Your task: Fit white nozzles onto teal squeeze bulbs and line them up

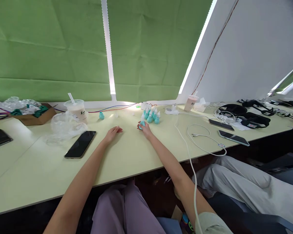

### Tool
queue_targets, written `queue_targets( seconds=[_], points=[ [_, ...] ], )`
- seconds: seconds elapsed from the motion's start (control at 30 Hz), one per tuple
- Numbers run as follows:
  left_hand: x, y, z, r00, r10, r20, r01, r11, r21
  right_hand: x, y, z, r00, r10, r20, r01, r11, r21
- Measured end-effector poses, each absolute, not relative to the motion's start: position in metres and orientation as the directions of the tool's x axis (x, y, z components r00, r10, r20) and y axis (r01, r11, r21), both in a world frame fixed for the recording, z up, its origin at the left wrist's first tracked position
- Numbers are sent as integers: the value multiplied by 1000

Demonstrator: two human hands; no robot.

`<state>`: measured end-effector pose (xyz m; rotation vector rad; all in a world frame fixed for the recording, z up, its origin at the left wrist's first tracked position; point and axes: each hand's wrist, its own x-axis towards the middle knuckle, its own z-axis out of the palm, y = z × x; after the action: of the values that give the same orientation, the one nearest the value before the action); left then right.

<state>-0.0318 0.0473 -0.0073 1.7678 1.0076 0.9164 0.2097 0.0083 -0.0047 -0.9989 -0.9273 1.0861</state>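
Note:
My right hand point(146, 129) is closed around a small teal squeeze bottle point(142, 124) with a white pointed nozzle, held upright just above or on the table. Right behind it stands a cluster of several similar teal bottles point(149, 119) with white tips. My left hand point(112, 134) rests on the table on its side, fingers loosely curled together, and nothing shows in it. Beyond that hand, to the left, is a lone teal bottle point(101, 115) without a nozzle. A small whitish piece point(116, 115) lies near it, too small to make out.
On the left are a black phone point(80, 145), a crumpled plastic bag point(65, 125), a drink cup point(77, 110) and a cardboard box point(36, 118). A white cable point(185, 143) crosses the table's front edge on the right. Another person's legs point(246, 182) are at right.

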Motion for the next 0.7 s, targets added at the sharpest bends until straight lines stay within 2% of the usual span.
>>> queue_targets(
  seconds=[0.17, 0.3, 0.6, 0.7],
  points=[
    [-32, 46, -6, 400, 900, 173, 239, -285, 928, 207, 2, 0, 162, 980, 119, -272, 161, -949],
    [-30, 44, -4, 395, 904, 162, 250, -276, 928, 205, 1, 4, 208, 971, 116, -257, 168, -952],
    [-28, 38, 3, 386, 910, 148, 242, -255, 936, 209, 0, 4, 223, 969, 111, -113, 138, -984],
    [-29, 38, 2, 379, 914, 143, 278, -260, 925, 209, 1, 4, 200, 974, 108, -162, 142, -977]
  ],
)
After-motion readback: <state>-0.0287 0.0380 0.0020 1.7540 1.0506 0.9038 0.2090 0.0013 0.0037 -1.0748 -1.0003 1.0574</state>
